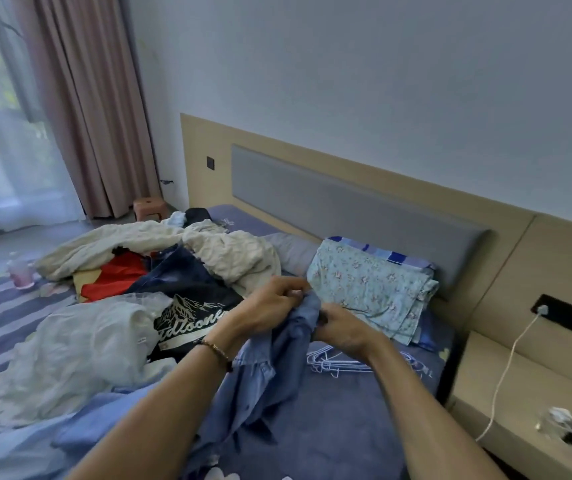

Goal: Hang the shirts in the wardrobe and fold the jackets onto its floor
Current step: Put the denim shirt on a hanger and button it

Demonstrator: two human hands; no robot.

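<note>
A wide bed (346,427) covered by a dark blue patterned sheet fills the lower view, backed by a light wooden headboard with a long grey padded panel (346,206). A heap of clothes lies across the bed's left half: a crumpled cream jacket-like garment (160,244) at the far side, a white sheer garment (80,344) nearer, dark blue denim (177,271) between them, a black garment with white mountain print and lettering (194,317) beside the denim, and a red-and-yellow piece (111,275) under the cream one. A folded pale blue floral blanket (371,289) rests against the headboard, on a blue checked pillow (395,254).

The blue denim shirt (263,375) is lifted above the sheet at centre, its lower part trailing down onto the bed. The left hand (270,306), with a beaded bracelet (215,351) at the wrist, and the right hand (343,330) are close together, both pinching the bunched upper part of the shirt, fingers curled into the cloth. Several white wire hangers (333,362) lie flat on the sheet just beyond the right hand.

At right, a light wooden bedside counter (519,410) carries a tangle of cables (568,431); a white charging cable (506,368) runs up to a black wall socket (568,318).
</note>
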